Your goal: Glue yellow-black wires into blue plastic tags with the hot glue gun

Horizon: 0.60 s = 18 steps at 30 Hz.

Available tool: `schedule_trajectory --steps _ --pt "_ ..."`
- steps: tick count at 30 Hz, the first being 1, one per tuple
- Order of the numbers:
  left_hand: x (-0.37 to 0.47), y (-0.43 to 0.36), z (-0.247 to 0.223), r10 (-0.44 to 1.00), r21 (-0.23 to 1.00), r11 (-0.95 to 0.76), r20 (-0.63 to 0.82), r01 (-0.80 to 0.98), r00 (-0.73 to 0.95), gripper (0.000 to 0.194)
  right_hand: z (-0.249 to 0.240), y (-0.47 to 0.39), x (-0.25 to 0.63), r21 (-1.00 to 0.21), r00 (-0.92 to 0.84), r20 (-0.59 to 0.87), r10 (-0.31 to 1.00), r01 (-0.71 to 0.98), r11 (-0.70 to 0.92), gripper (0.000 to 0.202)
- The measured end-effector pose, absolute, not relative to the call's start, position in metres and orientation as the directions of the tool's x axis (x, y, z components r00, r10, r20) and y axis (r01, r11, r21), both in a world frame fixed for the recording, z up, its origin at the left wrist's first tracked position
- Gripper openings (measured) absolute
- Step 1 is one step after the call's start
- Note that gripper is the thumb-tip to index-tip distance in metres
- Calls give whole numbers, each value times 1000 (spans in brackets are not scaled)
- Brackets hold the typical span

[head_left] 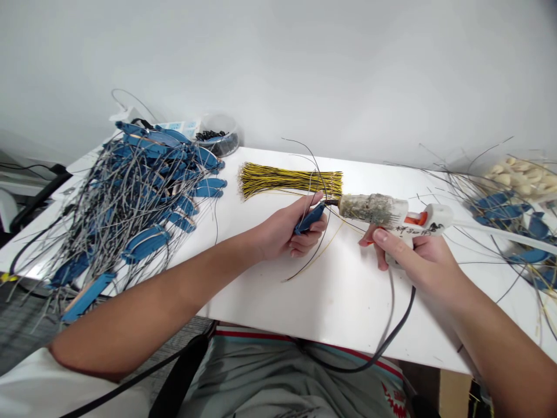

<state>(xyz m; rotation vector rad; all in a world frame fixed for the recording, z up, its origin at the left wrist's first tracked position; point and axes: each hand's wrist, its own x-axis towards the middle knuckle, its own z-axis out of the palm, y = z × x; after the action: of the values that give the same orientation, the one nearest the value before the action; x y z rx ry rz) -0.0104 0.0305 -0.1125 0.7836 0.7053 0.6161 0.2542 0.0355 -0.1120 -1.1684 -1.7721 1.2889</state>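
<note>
My left hand (pixel 300 229) is closed around a blue plastic part (pixel 310 219) with thin black and yellow wires trailing from it. In my right hand (pixel 413 252) is a white hot glue gun (pixel 374 210), its barrel crusted with brownish residue and its handle wrapped by my fingers. The gun's dark nozzle points left and meets the upper end of the blue part; whether it touches is too small to tell. Just behind my left hand lies a bundle of yellow and black wires (pixel 282 181).
A heap of blue parts with grey wires (pixel 143 191) covers the table's left side. Behind it stands a clear round tub (pixel 217 136) holding small black pieces. At right are more wired blue parts (pixel 500 209) and cream pieces (pixel 522 177). The gun's black cord (pixel 398 334) hangs over the front edge.
</note>
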Motion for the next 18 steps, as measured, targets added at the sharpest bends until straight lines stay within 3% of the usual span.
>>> schedule_trajectory --steps 18 --pt "-12 33 -113 686 763 598 -328 -246 650 60 -117 38 255 -948 -436 70 897 251 196 28"
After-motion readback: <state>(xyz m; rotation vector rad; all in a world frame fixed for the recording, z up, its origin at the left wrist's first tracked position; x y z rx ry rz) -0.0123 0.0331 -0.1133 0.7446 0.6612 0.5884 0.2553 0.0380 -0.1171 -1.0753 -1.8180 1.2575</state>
